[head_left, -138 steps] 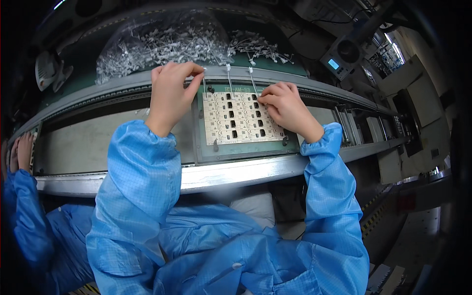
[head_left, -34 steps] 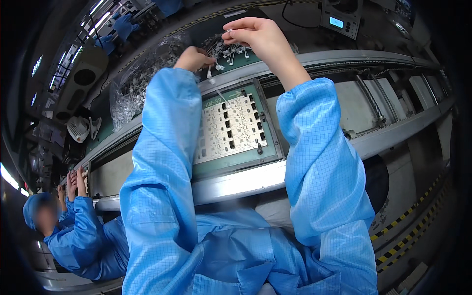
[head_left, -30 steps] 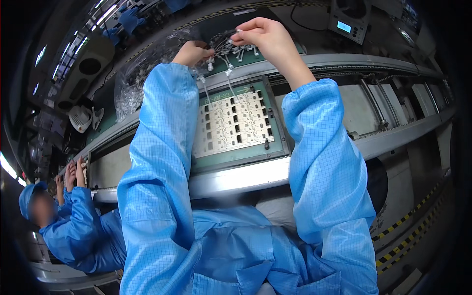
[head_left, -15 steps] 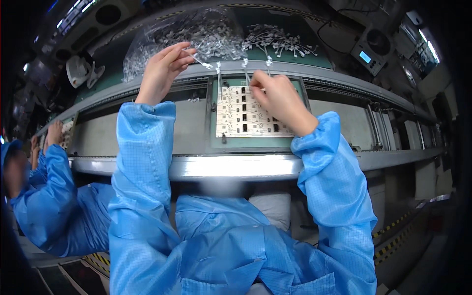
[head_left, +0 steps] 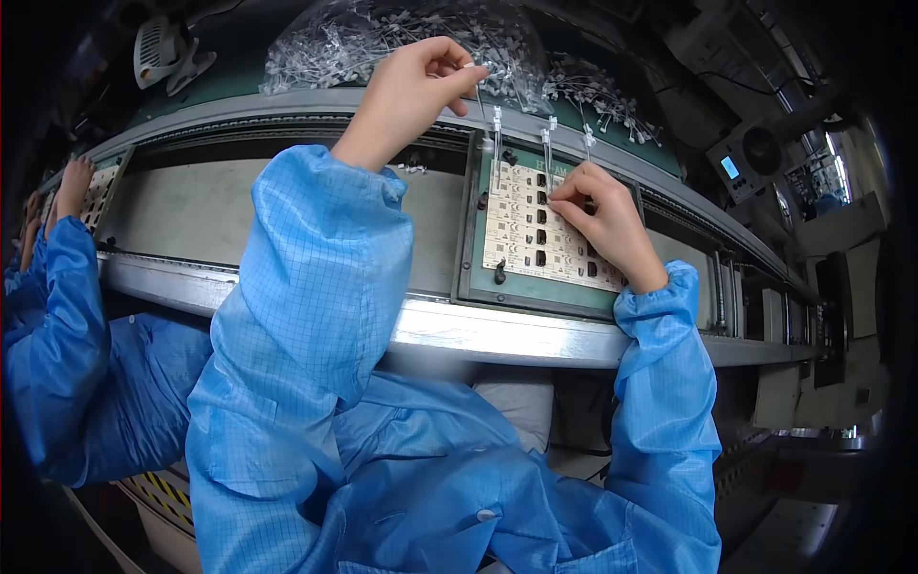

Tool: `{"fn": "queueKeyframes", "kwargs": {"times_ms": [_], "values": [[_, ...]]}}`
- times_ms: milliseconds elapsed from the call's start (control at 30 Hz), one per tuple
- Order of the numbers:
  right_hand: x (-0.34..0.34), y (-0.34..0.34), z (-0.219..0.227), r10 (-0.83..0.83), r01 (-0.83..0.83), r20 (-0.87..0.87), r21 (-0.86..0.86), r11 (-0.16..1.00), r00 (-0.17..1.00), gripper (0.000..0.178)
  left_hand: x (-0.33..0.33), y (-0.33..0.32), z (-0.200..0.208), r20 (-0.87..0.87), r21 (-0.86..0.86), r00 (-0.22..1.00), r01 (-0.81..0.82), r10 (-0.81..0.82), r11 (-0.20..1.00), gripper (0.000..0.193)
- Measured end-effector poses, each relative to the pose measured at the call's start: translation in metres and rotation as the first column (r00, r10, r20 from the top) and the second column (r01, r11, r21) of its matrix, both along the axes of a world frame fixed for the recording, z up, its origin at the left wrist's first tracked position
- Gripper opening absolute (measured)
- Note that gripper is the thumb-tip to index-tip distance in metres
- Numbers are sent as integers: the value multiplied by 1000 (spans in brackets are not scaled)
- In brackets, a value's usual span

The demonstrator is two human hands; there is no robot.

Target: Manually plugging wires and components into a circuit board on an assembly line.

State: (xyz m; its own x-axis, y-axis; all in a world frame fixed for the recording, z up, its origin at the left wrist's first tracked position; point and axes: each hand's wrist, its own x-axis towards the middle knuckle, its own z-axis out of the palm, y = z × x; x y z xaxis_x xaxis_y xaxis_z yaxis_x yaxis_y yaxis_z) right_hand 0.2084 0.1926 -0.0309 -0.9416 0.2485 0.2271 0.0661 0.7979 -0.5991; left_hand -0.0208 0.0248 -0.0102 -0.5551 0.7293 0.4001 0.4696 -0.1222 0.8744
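A cream circuit board panel (head_left: 514, 230) with rows of black parts lies in a dark green carrier (head_left: 574, 298). Several thin white wire leads with white connectors (head_left: 496, 115) rise from its far side and rest near the metal rail. Over the pile beyond the rail, my left hand (head_left: 413, 91) is closed, pinching a thin white wire lead (head_left: 481, 103) that hangs down. My right hand (head_left: 609, 218) is closed at the board, thumb and fingertips pinching the lower end of another wire lead (head_left: 547, 158). The fingers partly cover where that end meets the panel.
A clear plastic bag (head_left: 335, 48) of wire leads lies beyond the rail, with a loose heap of leads (head_left: 607, 100) to its right. A metal rail (head_left: 497, 335) runs along the near edge. A white fan (head_left: 163, 53) stands far left; a co-worker's sleeve (head_left: 67, 316) is at left.
The view has turned, so the board appears further right and tilted. My left hand has moved toward the lead pile, still holding its lead. My right hand's fingertips are lower on the panel.
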Motion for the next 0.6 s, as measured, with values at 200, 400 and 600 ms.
{"fn": "queueKeyframes", "kwargs": {"times_ms": [200,400,600], "values": [[1,-2,2,51,-50,-7,83,995,999,8,5,0,-2,177,59,983,42,-52,997,18],[1,-2,1,5,-3,-24,69,998,1000,8,12,-2,3,199,44,975,87,-95,995,16],[2,0,1,49,-48,-2,168,985,999,8,17,-1,2,159,106,980,102,-118,989,20]]}}
